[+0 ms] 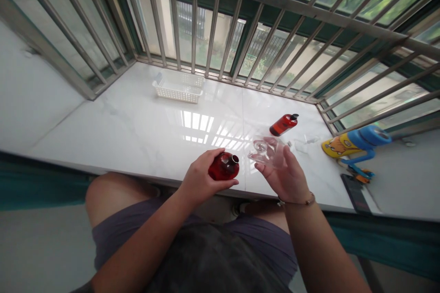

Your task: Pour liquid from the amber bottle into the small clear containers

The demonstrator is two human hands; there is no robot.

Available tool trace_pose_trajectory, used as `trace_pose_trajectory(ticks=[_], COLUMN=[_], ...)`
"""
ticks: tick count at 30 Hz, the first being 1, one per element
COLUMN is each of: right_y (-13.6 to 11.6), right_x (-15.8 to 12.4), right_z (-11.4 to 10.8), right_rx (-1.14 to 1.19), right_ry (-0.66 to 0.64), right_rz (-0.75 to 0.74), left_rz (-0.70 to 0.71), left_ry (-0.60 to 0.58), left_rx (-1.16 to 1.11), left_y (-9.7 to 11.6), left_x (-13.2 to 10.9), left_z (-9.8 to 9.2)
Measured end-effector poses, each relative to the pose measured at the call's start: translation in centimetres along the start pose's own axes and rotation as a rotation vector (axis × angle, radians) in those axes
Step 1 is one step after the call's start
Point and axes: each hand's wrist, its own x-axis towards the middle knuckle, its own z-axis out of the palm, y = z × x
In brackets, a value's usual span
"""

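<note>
My left hand is wrapped around a dark red bottle, whose bare neck shows no cap and tilts to the right. Just right of it, my right hand grips a clear, transparent bottle with a round open mouth facing me. The two bottles are apart, both held over the front part of the white counter. Behind the clear bottle stands a second red bottle with a black top. Some small clear pieces lie on the counter near it, too faint to name.
A white perforated basket sits at the back left of the marble-patterned counter. To the right are a blue and yellow drinking flask, a blue and orange object and a dark phone-like slab. Metal window bars line the back.
</note>
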Motion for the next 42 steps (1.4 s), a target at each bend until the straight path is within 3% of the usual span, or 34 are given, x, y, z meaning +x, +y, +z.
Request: trace_pose_trajectory(ticks=[7, 11, 18, 26, 31, 34, 38, 42], right_y=[0.0, 1.8, 7.2, 9.5, 10.9, 11.4, 11.5, 12.2], right_x=[-0.7, -0.7, -0.4, -2.5, -2.9, -2.7, -2.3, -1.5], right_z=[-0.6, -1.3, -6.1, -10.1, -12.0, -13.0, -14.1, -14.9], right_rx=[0.027, 0.139, 0.157, 0.187, -0.112, -0.519, -1.025, -1.103], right_ry=[-0.029, 0.034, 0.449, 0.421, 0.414, 0.499, 0.605, 0.626], right_rz=[-0.057, -0.04, 0.046, 0.032, -0.053, -0.138, -0.214, -0.291], left_rz=[-0.01, -0.033, -0.117, -0.305, -0.396, -0.398, -0.351, -0.238], left_ry=[0.002, 0.014, 0.033, 0.134, 0.216, 0.236, 0.185, 0.046], left_rx=[0.01, 0.018, 0.062, 0.058, 0.035, 0.026, -0.017, 0.038], left_y=[0.0, -0.1, -1.5, -4.2, -5.5, -5.8, -5.4, -4.4], left_x=[0.0, -0.1, -0.3, -0.4, 0.0, 0.7, 2.3, 4.9], left_z=[-0.1, -0.1, -1.0, -3.6, -5.2, -5.0, -2.9, 0.2])
